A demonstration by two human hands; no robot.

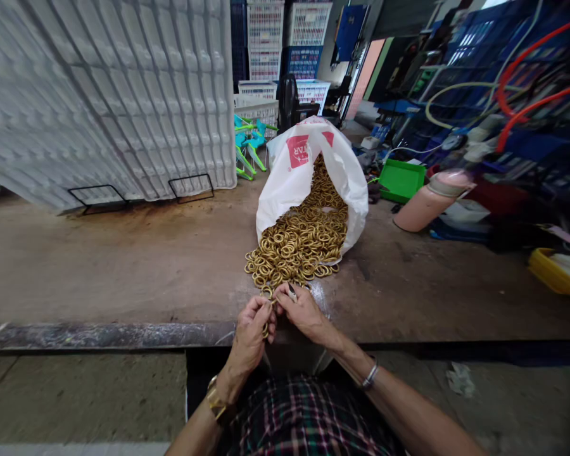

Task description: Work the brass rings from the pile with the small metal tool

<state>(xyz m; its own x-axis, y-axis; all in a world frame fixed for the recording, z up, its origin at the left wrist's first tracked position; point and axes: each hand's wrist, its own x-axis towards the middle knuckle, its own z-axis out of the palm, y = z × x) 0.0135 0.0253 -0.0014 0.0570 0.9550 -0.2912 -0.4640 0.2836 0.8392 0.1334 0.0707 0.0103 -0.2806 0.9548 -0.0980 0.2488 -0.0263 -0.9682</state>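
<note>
A heap of brass-coloured rings (294,244) spills from a white plastic bag (285,183) onto the table. At the table's front edge, my left hand (253,329) is closed around some of these rings; one shows below its fingers. My right hand (304,311) meets it fingertip to fingertip, just in front of the heap. A small tool with a pale pointed tip (291,292) sticks up from the right hand's grip; its exact kind is hard to make out. Another ring (266,292) lies just beyond the fingertips.
White ridged plastic trays (171,95) stand upright at the left in black wire stands (97,197). Right of the bag are a green bin (401,180), a pink bottle (425,206) and a yellow tray (558,273). Stacked crates (266,31) rise behind; an orange hose (508,95) hangs at right.
</note>
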